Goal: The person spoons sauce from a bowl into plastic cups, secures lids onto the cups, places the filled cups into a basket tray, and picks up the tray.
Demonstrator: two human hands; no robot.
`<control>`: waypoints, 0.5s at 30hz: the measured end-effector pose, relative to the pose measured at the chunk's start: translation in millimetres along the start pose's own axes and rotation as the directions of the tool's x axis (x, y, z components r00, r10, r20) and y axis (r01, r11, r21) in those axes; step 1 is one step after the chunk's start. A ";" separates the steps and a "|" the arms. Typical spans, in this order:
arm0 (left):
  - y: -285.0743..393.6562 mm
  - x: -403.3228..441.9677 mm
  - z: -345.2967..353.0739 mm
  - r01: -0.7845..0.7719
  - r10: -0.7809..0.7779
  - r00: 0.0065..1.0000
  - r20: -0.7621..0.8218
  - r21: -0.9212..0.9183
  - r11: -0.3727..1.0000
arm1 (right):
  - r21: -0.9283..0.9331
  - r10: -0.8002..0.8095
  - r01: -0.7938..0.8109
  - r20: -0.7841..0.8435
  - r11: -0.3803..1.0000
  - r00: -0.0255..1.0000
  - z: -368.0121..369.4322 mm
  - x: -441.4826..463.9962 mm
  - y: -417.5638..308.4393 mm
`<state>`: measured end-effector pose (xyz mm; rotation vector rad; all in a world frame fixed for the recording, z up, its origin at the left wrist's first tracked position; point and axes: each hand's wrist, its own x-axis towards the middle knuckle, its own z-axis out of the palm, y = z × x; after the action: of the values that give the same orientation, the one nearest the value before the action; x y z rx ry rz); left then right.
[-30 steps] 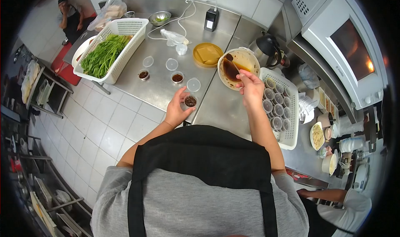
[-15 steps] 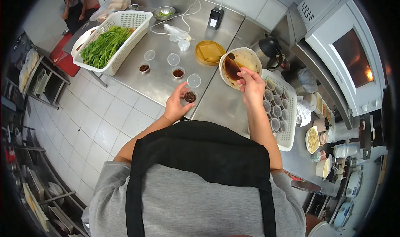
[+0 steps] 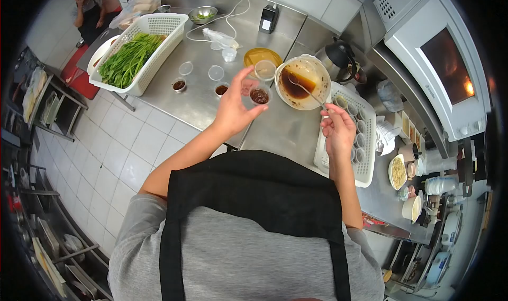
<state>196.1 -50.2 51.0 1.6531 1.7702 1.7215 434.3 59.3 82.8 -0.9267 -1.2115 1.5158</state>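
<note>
My left hand (image 3: 234,109) holds a small clear sauce cup (image 3: 259,96) with dark, chunky sauce inside. Its round lid (image 3: 265,70) hangs open, apparently hinged, on the far side. The cup is raised above the counter, left of a white bowl (image 3: 321,72). In my right hand (image 3: 338,125) is a metal spoon (image 3: 313,96), gripped near the handle's end. The spoon's head rests in the brown liquid inside the bowl. Two more filled cups stand on the counter, a left cup (image 3: 179,85) and a nearer cup (image 3: 220,90) partly behind my left fingers, each with its lid open.
A white basket (image 3: 371,158) with several lidded cups sits by my right forearm. Behind are a yellow dish (image 3: 253,56), a plastic bag (image 3: 218,37) and a kettle (image 3: 335,57). Greens fill another basket (image 3: 168,44) at left. A microwave (image 3: 434,63) stands right; a person (image 3: 91,15) is far left.
My left hand has lifted the sauce cup off the counter and carried it right, close to the bowl. My right hand has drawn back toward me, with the spoon's head still in the bowl.
</note>
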 end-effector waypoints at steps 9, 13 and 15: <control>20.8 36.8 18.0 0.037 -0.040 0.998 0.042 0.070 0.997 | -0.030 0.023 -0.023 -0.018 0.999 1.000 -25.8 -7.1 -4.0; 17.6 40.1 27.3 0.065 -0.069 0.997 0.042 0.088 0.994 | -0.046 -0.032 0.033 0.013 0.998 0.999 -30.0 -5.7 -33.6; 16.8 41.0 31.2 0.066 -0.069 0.997 0.039 0.088 0.994 | -0.043 -0.063 0.064 0.041 0.997 0.997 -28.4 -6.2 -53.9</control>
<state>213.4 -5.5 76.2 1.6298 1.8834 1.5921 474.2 63.6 129.0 -0.8825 -1.2957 1.4683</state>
